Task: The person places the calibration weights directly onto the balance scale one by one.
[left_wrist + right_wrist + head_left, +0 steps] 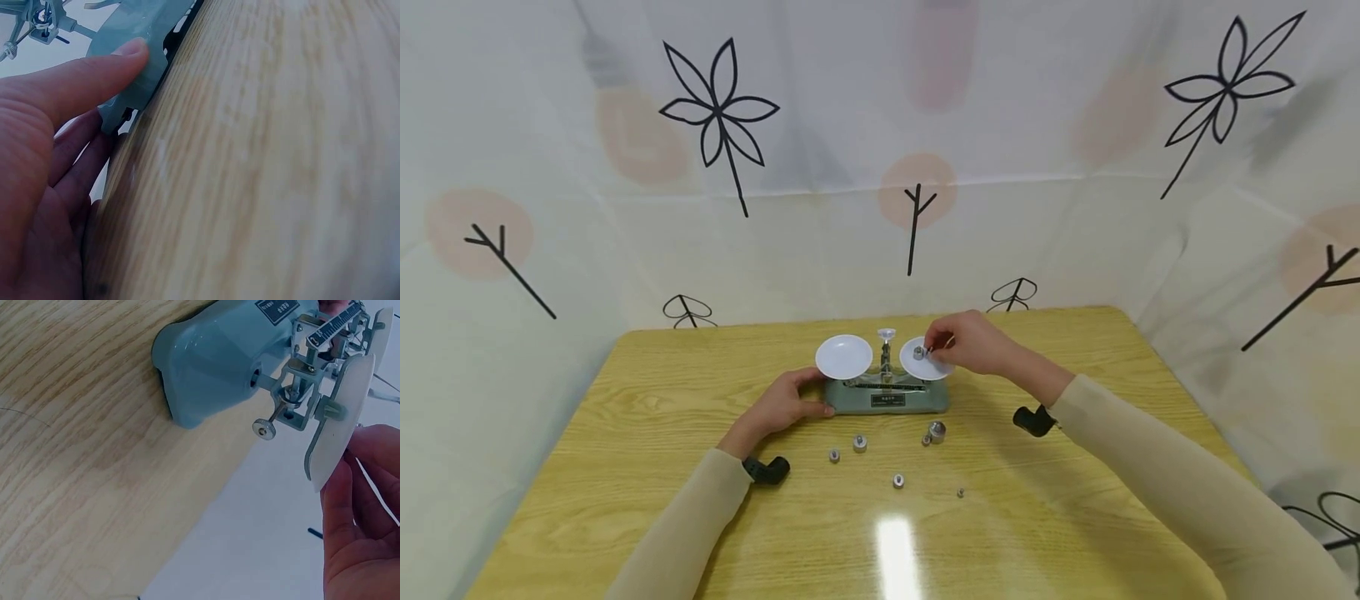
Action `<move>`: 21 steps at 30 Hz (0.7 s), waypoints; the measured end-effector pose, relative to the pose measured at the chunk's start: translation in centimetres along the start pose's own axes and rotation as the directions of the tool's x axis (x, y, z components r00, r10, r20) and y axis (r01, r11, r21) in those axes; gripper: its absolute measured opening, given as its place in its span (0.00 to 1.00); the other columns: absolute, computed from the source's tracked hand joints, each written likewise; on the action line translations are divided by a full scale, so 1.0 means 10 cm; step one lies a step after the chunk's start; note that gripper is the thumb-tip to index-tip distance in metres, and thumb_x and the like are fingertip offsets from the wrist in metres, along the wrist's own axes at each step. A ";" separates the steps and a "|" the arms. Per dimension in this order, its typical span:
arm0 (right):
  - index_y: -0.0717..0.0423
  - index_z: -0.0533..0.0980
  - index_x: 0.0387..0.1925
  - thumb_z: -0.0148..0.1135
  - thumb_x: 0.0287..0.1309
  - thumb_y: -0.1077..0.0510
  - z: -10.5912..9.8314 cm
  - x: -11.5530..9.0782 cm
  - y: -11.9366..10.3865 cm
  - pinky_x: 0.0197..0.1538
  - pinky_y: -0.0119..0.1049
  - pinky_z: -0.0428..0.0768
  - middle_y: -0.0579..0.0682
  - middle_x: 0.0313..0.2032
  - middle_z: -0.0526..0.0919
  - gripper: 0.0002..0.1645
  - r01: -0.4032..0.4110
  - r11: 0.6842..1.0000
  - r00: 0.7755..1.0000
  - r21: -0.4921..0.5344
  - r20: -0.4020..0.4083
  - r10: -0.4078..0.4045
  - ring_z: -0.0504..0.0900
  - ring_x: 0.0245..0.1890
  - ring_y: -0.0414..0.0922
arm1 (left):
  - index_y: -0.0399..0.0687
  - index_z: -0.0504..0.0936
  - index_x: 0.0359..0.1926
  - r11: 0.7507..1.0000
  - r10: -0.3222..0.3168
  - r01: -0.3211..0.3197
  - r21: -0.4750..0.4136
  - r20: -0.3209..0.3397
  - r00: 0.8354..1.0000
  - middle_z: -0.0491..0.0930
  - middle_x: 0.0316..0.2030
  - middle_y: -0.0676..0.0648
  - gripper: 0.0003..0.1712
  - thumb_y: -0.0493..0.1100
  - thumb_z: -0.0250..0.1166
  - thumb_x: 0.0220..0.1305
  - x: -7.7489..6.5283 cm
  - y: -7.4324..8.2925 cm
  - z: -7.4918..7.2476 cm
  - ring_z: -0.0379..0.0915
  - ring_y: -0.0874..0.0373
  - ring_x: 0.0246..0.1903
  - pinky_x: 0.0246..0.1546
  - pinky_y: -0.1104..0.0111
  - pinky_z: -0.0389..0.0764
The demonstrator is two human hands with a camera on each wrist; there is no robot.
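Note:
A green balance scale with two white pans stands near the table's back. My left hand grips its left end, thumb on the front of the base and fingers behind, as the left wrist view shows. Over the right pan, my right hand pinches a small metal weight, mostly hidden by the fingertips. Another metal weight sits on that pan beside the fingers. The left pan holds nothing. In the right wrist view the right hand is right at the pan's rim.
Several metal weights lie on the wooden table in front of the scale. The largest weight touches a small one; a tiny weight lies nearest the front right. Patterned cloth hangs behind and at both sides.

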State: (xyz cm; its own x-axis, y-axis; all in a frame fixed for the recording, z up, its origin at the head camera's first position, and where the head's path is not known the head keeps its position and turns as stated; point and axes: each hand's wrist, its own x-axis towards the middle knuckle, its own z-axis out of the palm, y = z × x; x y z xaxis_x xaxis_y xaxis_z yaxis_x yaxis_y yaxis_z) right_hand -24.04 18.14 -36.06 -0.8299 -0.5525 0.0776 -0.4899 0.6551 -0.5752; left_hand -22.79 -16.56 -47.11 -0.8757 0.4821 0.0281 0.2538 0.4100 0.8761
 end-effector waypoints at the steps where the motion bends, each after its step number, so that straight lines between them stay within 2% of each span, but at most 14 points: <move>1: 0.56 0.83 0.37 0.68 0.59 0.66 0.01 0.00 0.00 0.39 0.41 0.82 0.49 0.38 0.86 0.05 0.003 1.000 1.000 0.001 0.002 -0.003 0.83 0.38 0.45 | 0.37 0.75 0.65 1.000 0.000 0.000 -0.001 -0.003 1.000 0.74 0.63 0.40 0.37 0.34 0.76 0.54 0.00 -0.02 0.00 0.61 0.44 0.68 0.69 0.48 0.59; 9: 0.56 0.83 0.37 0.69 0.59 0.66 0.02 0.02 0.00 0.40 0.41 0.82 0.48 0.37 0.85 0.05 -0.019 1.000 1.000 0.006 0.014 0.019 0.82 0.38 0.45 | 0.43 0.77 0.64 1.000 0.009 -0.009 0.006 -0.005 1.000 0.76 0.62 0.44 0.36 0.38 0.78 0.53 0.01 -0.07 -0.01 0.64 0.47 0.67 0.68 0.50 0.61; 21: 0.55 0.83 0.37 0.68 0.60 0.66 0.03 0.03 0.01 0.38 0.40 0.82 0.50 0.39 0.85 0.05 -0.032 0.999 0.999 -0.002 0.010 0.032 0.82 0.38 0.47 | 0.42 0.77 0.64 1.000 0.006 -0.006 0.000 0.008 1.000 0.76 0.62 0.44 0.36 0.38 0.78 0.53 0.01 -0.03 -0.01 0.63 0.47 0.67 0.69 0.51 0.60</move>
State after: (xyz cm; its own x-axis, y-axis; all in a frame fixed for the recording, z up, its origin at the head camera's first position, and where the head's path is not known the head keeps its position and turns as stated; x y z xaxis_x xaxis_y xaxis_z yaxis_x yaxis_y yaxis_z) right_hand -24.21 17.90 -36.29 -0.8425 -0.5362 0.0509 -0.4636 0.6738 -0.5754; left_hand -23.01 -16.74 -47.33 -0.8708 0.4908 0.0299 0.2595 0.4070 0.8758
